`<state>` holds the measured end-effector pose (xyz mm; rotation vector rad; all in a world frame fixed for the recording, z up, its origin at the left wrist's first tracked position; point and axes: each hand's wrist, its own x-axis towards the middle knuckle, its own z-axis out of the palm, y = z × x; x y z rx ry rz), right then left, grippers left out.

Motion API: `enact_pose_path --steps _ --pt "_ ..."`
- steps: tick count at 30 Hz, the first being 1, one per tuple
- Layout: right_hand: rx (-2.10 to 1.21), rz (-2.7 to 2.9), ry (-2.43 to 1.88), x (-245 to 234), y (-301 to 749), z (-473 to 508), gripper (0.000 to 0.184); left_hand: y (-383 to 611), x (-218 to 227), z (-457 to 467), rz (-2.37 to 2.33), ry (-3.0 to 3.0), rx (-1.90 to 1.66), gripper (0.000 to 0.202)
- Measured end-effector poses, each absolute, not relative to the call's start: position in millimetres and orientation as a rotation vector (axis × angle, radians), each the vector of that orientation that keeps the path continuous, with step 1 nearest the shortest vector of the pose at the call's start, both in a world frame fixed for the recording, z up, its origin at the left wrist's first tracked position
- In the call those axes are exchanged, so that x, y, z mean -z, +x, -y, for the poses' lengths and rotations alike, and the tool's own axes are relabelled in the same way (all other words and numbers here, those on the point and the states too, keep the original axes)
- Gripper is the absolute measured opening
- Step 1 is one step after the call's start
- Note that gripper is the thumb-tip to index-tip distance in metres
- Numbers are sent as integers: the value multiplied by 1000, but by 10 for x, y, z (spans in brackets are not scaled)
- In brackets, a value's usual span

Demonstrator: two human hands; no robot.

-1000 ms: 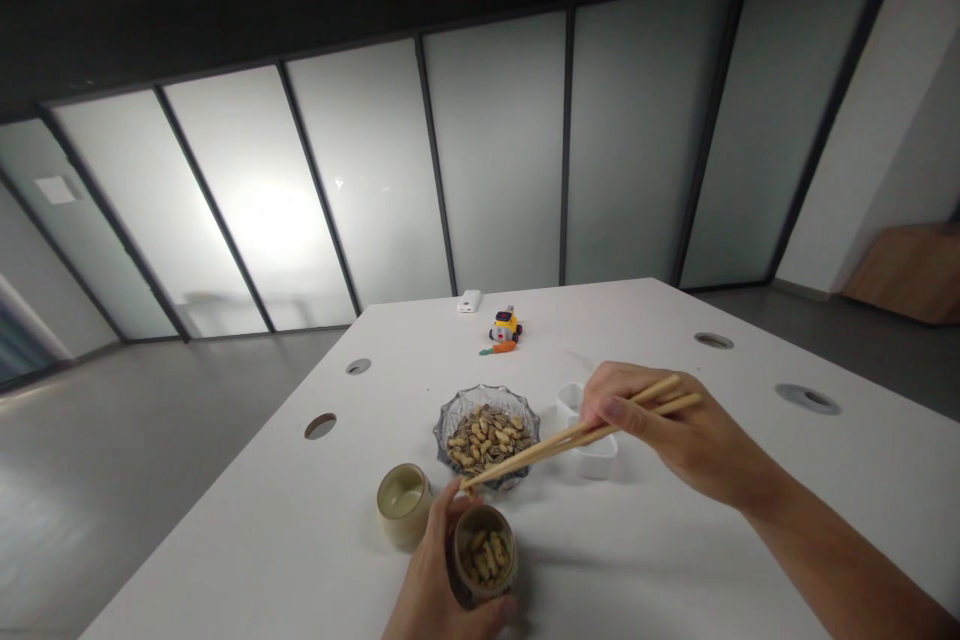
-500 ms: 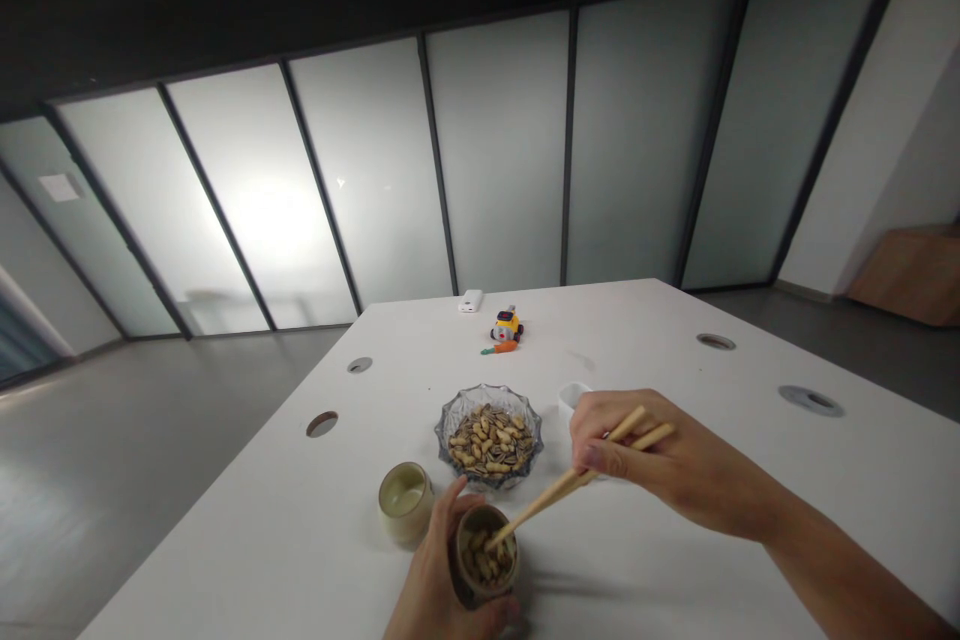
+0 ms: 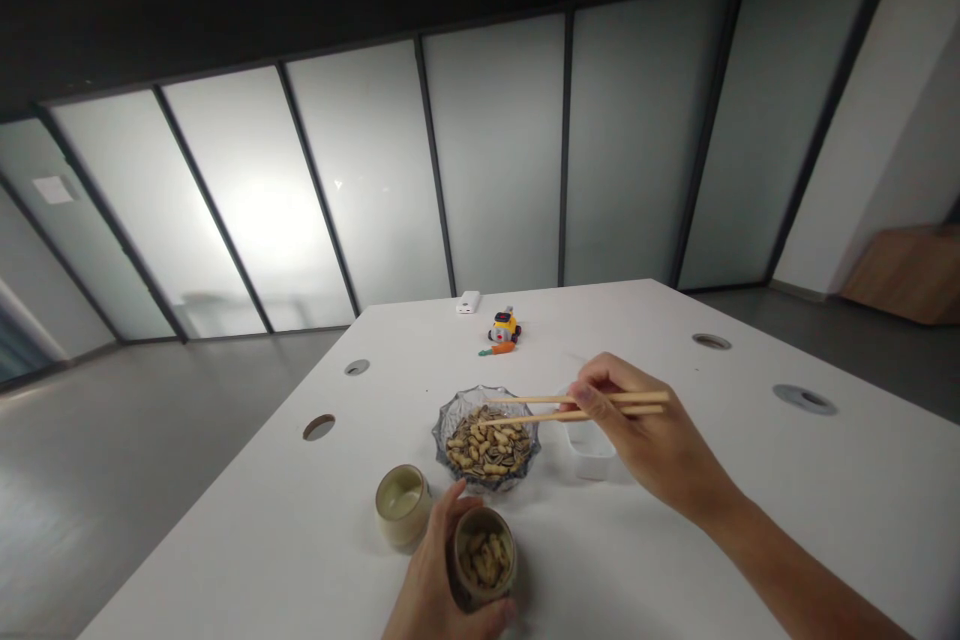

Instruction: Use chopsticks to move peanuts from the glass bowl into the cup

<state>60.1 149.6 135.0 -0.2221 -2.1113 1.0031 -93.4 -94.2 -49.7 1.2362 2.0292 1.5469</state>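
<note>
The right hand (image 3: pixel 652 445) pinches a pair of chopsticks (image 3: pixel 581 406) between thumb and fingers (image 3: pixel 592 398); the sticks lie nearly level, slightly parted, their tips over the far rim of the glass bowl (image 3: pixel 487 440). Whether the tips hold anything is too small to tell. The bowl sits mid-bench, heaped with peanuts and striped seeds (image 3: pixel 487 442). Just in front of it, near the bench edge, the left hand (image 3: pixel 435 590) wraps a brown cup (image 3: pixel 484 565), fingers curled round its left side and thumb under its front; the cup stands upright and holds peanuts. To the left of this cup, just beside it, stands a second, paler cup (image 3: pixel 403 504), upright, with something pale inside. A white tub (image 3: pixel 592 455) rests to the right of the bowl, partly hidden by the right hand. Well behind, toward the far edge of the white bench (image 3: pixel 712 480), lie a yellow toy (image 3: pixel 504 326), an orange carrot-shaped piece (image 3: pixel 498 349) just beside it, and a small white box (image 3: pixel 468 302).
</note>
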Motion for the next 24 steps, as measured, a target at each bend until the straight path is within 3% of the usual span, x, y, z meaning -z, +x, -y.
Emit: enact_pose_path --steps 15,24 --pt "-1076 2202 -247 -1090 398 -1461 32 -913 458 962 -2040 1250 -1525 103" --pt "-1377 2042 -252 -1001 346 -1470 46 -918 450 956 -2062 1254 -1500 102"
